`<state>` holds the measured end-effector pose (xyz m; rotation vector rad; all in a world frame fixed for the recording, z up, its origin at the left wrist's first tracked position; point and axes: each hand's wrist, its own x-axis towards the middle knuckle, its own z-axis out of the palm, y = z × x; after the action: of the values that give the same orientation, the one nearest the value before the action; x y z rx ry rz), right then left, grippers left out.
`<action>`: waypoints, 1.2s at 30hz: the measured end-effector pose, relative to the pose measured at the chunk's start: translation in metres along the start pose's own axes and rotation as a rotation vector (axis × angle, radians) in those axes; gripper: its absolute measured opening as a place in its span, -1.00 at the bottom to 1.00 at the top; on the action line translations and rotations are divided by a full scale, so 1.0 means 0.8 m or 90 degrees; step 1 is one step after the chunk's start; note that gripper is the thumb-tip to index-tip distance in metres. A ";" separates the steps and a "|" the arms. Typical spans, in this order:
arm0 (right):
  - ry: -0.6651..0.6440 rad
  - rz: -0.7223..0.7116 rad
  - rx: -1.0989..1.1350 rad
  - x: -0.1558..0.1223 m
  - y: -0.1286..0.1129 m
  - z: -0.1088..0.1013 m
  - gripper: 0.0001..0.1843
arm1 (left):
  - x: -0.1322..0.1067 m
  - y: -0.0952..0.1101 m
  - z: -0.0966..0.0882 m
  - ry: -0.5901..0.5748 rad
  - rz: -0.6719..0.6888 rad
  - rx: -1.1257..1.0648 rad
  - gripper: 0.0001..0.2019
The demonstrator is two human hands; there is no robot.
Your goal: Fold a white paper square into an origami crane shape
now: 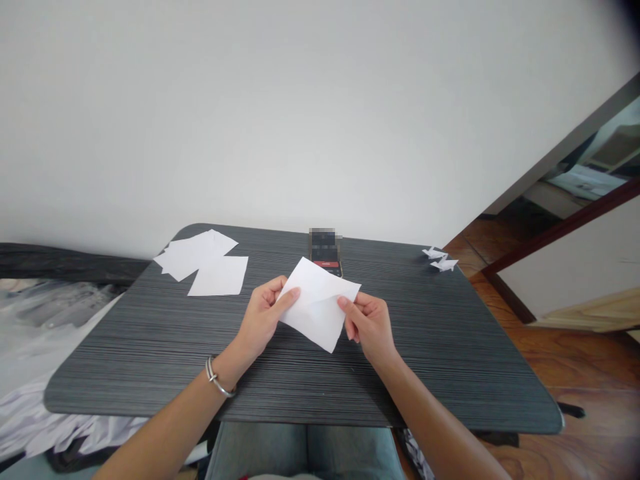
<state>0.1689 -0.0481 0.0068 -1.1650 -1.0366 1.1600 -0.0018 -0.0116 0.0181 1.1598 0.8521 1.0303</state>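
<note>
Head view: creased sheet (pixel 316 303) held just above table (pixel 125 360), pinched at opposite edges, thumb over fingers, by left hand (pixel 263 317) and right hand (pixel 369 327); both grips closed, light, even, sheet kept flat. Loose sheets (pixel 195 257) far left; paper cranes (pixel 437 259) far right; phone (pixel 325 252) ahead.

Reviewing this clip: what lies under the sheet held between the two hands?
The dark striped tabletop shows around the white paper sheet, and a blurred phone lies beyond its upper edge, partly overlapped. The patch of table directly beneath the sheet is covered, so it cannot be seen.
</note>
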 end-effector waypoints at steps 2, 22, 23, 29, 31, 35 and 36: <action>-0.006 0.003 -0.005 0.001 0.000 -0.001 -0.72 | 0.000 0.000 0.000 0.002 0.000 0.005 -0.72; -0.008 -0.018 0.067 0.008 0.002 -0.002 -0.79 | 0.007 -0.002 -0.002 -0.010 0.002 0.077 -0.85; -0.002 -0.014 0.061 0.009 0.002 -0.002 -0.78 | 0.008 -0.003 -0.003 -0.005 -0.005 0.074 -0.84; 0.017 -0.008 0.034 0.010 0.002 -0.002 -0.78 | 0.009 -0.003 -0.005 0.019 -0.027 0.103 -0.81; 0.016 -0.011 0.020 0.010 0.002 -0.002 -0.79 | 0.009 -0.002 -0.004 0.013 -0.031 0.101 -0.80; 0.000 0.014 0.006 0.009 0.002 -0.001 -0.79 | 0.009 -0.002 -0.002 0.041 -0.008 0.088 -0.80; -0.002 0.026 0.011 0.009 0.002 -0.001 -0.78 | 0.009 -0.002 -0.001 0.052 0.000 0.098 -0.79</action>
<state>0.1705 -0.0406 0.0053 -1.1759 -1.0079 1.2002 -0.0002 -0.0045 0.0163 1.2534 1.0101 1.0320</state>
